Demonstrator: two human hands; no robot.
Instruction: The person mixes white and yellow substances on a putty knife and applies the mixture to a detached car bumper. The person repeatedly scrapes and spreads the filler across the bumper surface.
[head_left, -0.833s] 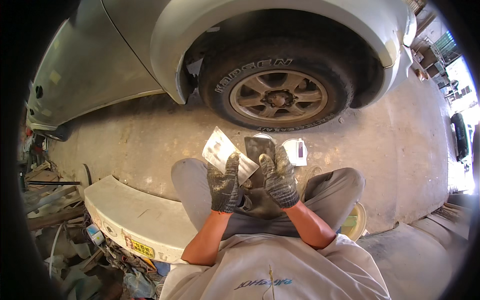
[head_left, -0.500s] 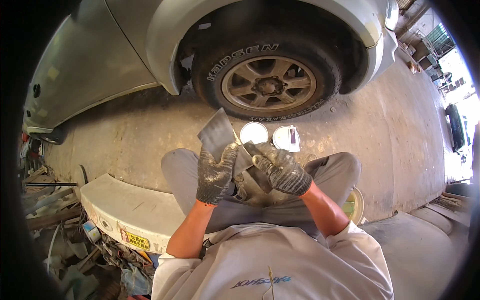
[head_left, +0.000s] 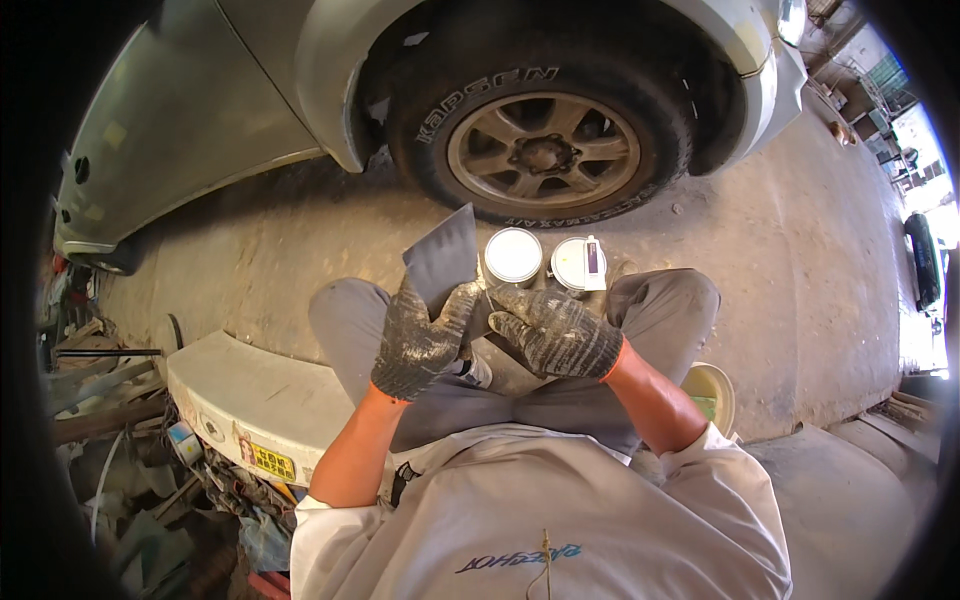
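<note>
My gloved left hand [head_left: 420, 335] is wrapped round a broad grey flat spreader plate [head_left: 440, 255], its far part raised. Beside it, my gloved right hand [head_left: 555, 335] grips a second, dark flat spreader [head_left: 505, 350], mostly hidden under its fingers and close against the first plate. Just beyond the hands two round cans [head_left: 512, 253] sit on the floor; on the right-hand one lies a white tube with a purple label [head_left: 592, 262].
A silver car's tyre [head_left: 425, 175] and body panel [head_left: 200, 120] stand ahead. My knees flank the hands. A white bumper [head_left: 240, 370] lies at the left beside piled scrap [head_left: 130, 500]; a bucket [head_left: 725, 380] stands at the right behind my knee.
My right hand has tilted inward, tucking the dark spreader behind and under the grey plate in my left hand, which is now steeper. The lid of the left can has come into full view.
</note>
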